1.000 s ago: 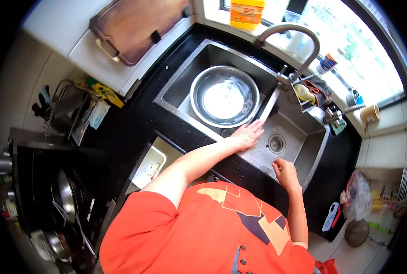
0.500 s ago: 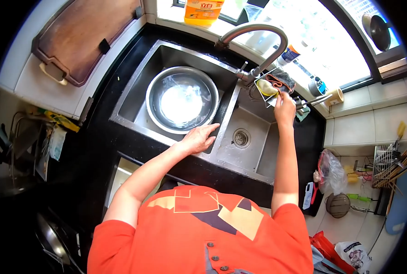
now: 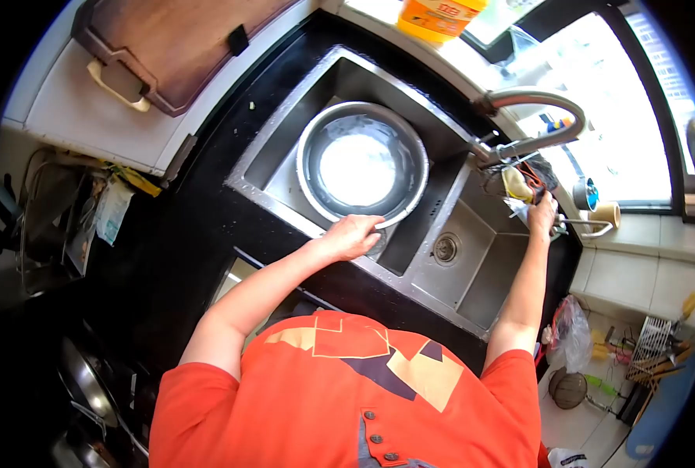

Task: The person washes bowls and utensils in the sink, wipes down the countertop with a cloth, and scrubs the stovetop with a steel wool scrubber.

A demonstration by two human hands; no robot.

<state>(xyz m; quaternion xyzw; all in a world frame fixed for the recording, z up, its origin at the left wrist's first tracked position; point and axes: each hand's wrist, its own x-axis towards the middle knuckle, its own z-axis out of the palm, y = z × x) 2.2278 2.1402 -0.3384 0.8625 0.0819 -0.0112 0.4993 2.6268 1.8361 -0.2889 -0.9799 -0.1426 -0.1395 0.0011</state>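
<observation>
A round metal basin [image 3: 311, 186] stands in the left bowl of the steel sink [image 3: 279, 212], with bright light reflecting inside it. My left hand [image 3: 351, 237] is at its near rim, with the fingers curled over the edge. Over at the back right, my right hand [image 3: 543, 212] reaches into a small wire caddy beside the faucet [image 3: 546, 140]. Its fingers are closed at a dark cloth [image 3: 543, 173] with an orange edge, and the fingertips are partly hidden. A pale yellow sponge-like item [image 3: 517, 184] sits beside the cloth.
The right sink bowl [image 3: 472, 261] has a round drain [image 3: 446, 248]. An orange detergent bottle [image 3: 439, 17] stands on the windowsill. At the left are a wooden cutting board [image 3: 172, 47] and a rack of utensils. A plastic bag [image 3: 570, 335] hangs at the right.
The view has shifted, so the sink sits further right. My left hand has gone from open by the sink's front edge to the basin's rim. My right hand stays at the caddy, now closer against the dark cloth.
</observation>
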